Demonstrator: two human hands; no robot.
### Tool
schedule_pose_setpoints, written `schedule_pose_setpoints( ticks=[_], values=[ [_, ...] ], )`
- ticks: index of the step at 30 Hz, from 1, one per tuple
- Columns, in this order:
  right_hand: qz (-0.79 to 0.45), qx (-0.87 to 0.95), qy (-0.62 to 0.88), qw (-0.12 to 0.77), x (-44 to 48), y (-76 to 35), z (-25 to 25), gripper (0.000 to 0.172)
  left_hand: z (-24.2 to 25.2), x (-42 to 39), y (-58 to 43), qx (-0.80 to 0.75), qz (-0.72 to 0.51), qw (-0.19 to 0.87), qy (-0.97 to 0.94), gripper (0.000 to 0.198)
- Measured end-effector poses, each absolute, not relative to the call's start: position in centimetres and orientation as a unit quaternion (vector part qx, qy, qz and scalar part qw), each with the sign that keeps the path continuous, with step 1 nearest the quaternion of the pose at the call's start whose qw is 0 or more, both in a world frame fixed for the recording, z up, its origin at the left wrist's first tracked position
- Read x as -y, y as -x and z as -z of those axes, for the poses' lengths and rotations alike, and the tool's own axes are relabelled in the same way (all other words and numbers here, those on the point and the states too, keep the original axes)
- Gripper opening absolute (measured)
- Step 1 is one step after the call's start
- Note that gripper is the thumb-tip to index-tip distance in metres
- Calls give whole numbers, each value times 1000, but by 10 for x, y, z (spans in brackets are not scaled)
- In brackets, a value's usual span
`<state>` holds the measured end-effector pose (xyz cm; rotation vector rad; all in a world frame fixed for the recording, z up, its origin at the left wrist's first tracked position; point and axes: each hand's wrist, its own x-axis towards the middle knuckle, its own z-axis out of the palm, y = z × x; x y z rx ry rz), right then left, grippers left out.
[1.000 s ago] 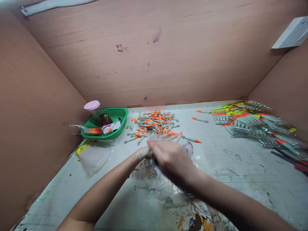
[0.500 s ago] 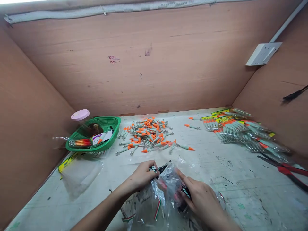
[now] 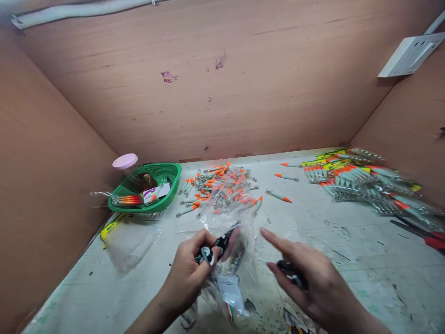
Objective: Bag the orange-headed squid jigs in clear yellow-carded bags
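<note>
My left hand (image 3: 191, 264) is closed around a black item with white markings (image 3: 224, 242) and part of a clear plastic bag (image 3: 248, 262). The bag hangs wrinkled below and beyond the fingers, with a small white packet (image 3: 231, 291) showing underneath. To its right, my right hand (image 3: 309, 278) is apart from the bag, with its index finger stretched forward and the lower fingers curled round a dark, shiny object (image 3: 292, 274) whose kind is unclear. Just beyond my hands lies a pile of squid jigs (image 3: 208, 197), pale green with orange tips; the bag's film partly covers it.
A green basket (image 3: 176, 181) holds a pink-lidded jar (image 3: 125, 161) and packets at the left. In front lies a yellow-topped bag (image 3: 128, 246). Packed squid jigs (image 3: 354, 178) are heaped at the right, near red-handled pliers (image 3: 434, 241). Wooden walls (image 3: 264, 102) enclose the table.
My right hand has come away from the plastic bag to the right. My left hand keeps its hold and sits slightly lower and further left. The view has shifted.
</note>
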<state>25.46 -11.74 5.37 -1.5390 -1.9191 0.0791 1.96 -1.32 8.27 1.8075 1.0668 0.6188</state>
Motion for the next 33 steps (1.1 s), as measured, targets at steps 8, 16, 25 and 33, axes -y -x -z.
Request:
schedule_pose_setpoints(
  ticks=[8, 16, 25, 33],
  values=[
    [-77, 685, 704, 174, 90, -270, -13, 37, -68, 1, -7, -501, -349, 525, -593, 34],
    [-20, 590, 711, 382, 111, -264, -66, 24, -56, 9, 10, -515, -471, 623, -353, 38],
    [-499, 533, 531, 430, 83, -214, -68, 33, -23, 14, -11, -506, -426, 650, -375, 29],
    [-195, 698, 514, 459, 96, -222, -59, 14, -46, 20, 8, -396, -351, 587, -612, 64]
  ],
)
